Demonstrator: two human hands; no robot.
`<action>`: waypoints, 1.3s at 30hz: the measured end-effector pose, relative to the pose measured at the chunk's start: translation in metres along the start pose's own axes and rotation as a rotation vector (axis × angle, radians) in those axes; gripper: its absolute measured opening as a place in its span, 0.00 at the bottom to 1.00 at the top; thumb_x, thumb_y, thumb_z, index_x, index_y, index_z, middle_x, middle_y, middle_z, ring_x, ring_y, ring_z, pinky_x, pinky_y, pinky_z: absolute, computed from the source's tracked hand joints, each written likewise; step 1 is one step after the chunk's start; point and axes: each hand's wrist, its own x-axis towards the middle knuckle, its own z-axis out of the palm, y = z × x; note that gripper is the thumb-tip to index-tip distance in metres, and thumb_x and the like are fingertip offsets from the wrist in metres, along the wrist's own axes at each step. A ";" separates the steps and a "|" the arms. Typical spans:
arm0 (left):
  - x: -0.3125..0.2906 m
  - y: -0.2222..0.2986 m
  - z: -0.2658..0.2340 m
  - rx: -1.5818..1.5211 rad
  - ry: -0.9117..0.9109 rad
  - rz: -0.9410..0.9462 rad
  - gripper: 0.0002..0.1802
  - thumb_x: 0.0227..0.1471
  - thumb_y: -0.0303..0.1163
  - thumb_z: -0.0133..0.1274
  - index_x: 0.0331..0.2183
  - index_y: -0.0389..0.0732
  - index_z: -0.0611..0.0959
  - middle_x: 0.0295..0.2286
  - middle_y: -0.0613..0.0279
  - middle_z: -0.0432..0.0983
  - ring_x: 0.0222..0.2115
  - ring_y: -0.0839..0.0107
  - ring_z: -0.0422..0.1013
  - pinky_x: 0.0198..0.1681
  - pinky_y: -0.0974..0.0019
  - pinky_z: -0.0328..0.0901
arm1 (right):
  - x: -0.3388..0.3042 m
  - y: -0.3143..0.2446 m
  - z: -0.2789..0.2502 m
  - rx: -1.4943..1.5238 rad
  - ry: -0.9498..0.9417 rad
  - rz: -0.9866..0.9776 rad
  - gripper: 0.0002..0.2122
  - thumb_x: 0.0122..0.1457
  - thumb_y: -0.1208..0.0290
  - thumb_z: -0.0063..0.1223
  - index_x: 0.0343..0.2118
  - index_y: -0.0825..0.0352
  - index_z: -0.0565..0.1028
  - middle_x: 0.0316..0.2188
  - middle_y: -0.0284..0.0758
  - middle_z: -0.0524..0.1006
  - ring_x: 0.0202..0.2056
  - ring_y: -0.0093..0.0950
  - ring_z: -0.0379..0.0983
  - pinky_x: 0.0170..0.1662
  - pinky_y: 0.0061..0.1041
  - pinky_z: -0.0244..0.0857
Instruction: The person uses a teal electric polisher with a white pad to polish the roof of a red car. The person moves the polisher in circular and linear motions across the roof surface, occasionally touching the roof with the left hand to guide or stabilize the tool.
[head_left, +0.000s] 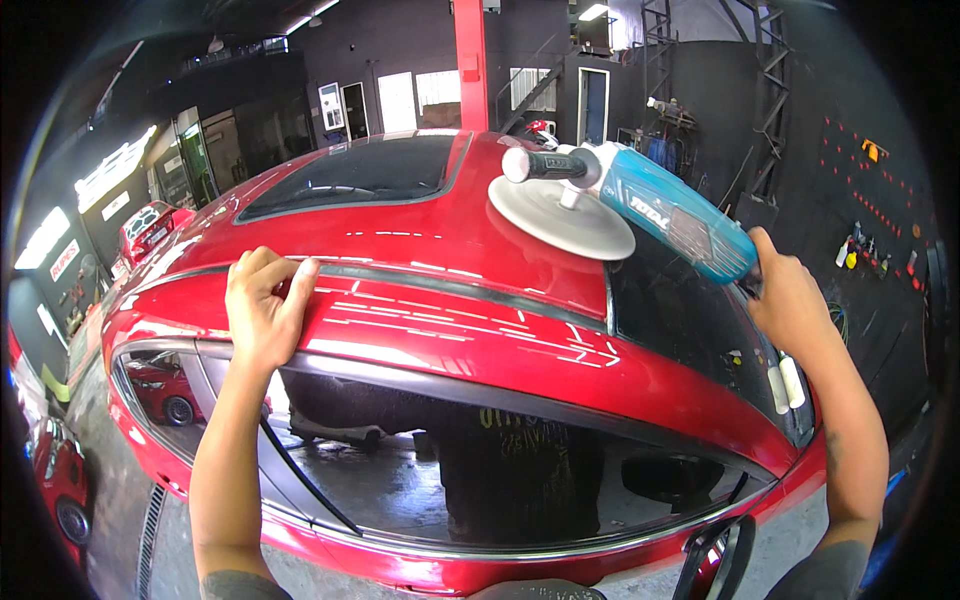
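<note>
A teal and white car polisher point(675, 212) lies over the front part of a red car's roof point(420, 235). My right hand point(785, 290) is closed around its rear handle, above the dark windshield point(670, 300). The polisher's round pale pad point(560, 220) is tilted over the roof's front edge; whether it touches the paint I cannot tell. A black side handle point(543, 164) with a white end sticks out to the left. My left hand point(268, 305) rests on the near roof edge by the black trim strip point(430, 284), thumb spread from bent fingers, holding nothing.
The car's side window point(520, 465) and door mirror point(718, 560) are just below me. A dark sunroof point(355, 178) is set in the roof. Beyond stands a red pillar point(470, 65). Other red cars point(150, 228) are on the left; bottles point(858, 250) hang on the right wall.
</note>
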 end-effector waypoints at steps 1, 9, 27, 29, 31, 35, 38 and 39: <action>0.000 -0.001 -0.002 0.009 -0.004 -0.010 0.17 0.62 0.42 0.67 0.29 0.39 0.92 0.24 0.61 0.73 0.30 0.60 0.70 0.44 0.55 0.63 | -0.013 -0.004 -0.003 0.009 0.012 0.008 0.32 0.52 0.84 0.65 0.61 0.65 0.66 0.39 0.59 0.84 0.47 0.61 0.81 0.51 0.55 0.76; -0.001 0.002 -0.007 0.027 -0.018 -0.025 0.21 0.66 0.45 0.63 0.30 0.37 0.92 0.26 0.58 0.76 0.32 0.58 0.71 0.46 0.54 0.64 | -0.065 -0.041 -0.041 0.067 0.047 -0.020 0.32 0.52 0.85 0.66 0.61 0.65 0.66 0.35 0.58 0.83 0.43 0.61 0.82 0.48 0.55 0.75; -0.005 0.001 -0.003 -0.091 0.011 -0.218 0.19 0.67 0.44 0.62 0.49 0.40 0.83 0.27 0.57 0.81 0.35 0.59 0.75 0.46 0.52 0.69 | -0.051 -0.022 -0.019 -0.037 0.063 -0.007 0.31 0.53 0.83 0.64 0.61 0.64 0.66 0.40 0.57 0.85 0.45 0.60 0.82 0.49 0.55 0.77; -0.003 0.001 -0.001 -0.099 0.016 -0.215 0.19 0.67 0.45 0.63 0.47 0.39 0.83 0.27 0.57 0.81 0.34 0.59 0.75 0.45 0.53 0.69 | -0.055 -0.003 -0.016 -0.074 0.038 0.048 0.31 0.53 0.84 0.65 0.61 0.64 0.66 0.41 0.58 0.84 0.46 0.60 0.82 0.50 0.55 0.77; 0.004 0.004 -0.005 -0.095 -0.051 -0.277 0.19 0.66 0.45 0.63 0.45 0.39 0.84 0.26 0.57 0.81 0.35 0.60 0.76 0.46 0.53 0.69 | -0.055 0.008 -0.013 -0.083 0.007 0.079 0.31 0.53 0.83 0.65 0.61 0.64 0.66 0.41 0.58 0.84 0.47 0.60 0.82 0.50 0.55 0.77; 0.040 0.034 -0.013 -0.052 -0.060 -0.152 0.19 0.64 0.47 0.65 0.41 0.39 0.86 0.31 0.55 0.83 0.40 0.59 0.80 0.50 0.54 0.69 | -0.050 0.012 -0.013 -0.064 -0.007 0.078 0.31 0.53 0.83 0.66 0.61 0.64 0.67 0.42 0.58 0.84 0.48 0.60 0.82 0.51 0.55 0.77; 0.082 0.098 -0.024 -0.029 0.038 0.199 0.20 0.62 0.46 0.66 0.43 0.38 0.87 0.36 0.52 0.85 0.43 0.57 0.81 0.51 0.55 0.70 | -0.037 -0.005 -0.018 -0.048 0.038 0.000 0.30 0.54 0.82 0.66 0.60 0.65 0.67 0.42 0.57 0.84 0.48 0.59 0.83 0.51 0.55 0.77; 0.094 0.125 -0.027 -0.021 0.018 0.276 0.20 0.62 0.44 0.66 0.44 0.36 0.87 0.38 0.51 0.85 0.42 0.58 0.81 0.51 0.56 0.72 | -0.032 -0.014 -0.019 -0.037 0.051 -0.034 0.29 0.55 0.81 0.65 0.60 0.65 0.68 0.42 0.57 0.84 0.48 0.59 0.83 0.51 0.55 0.77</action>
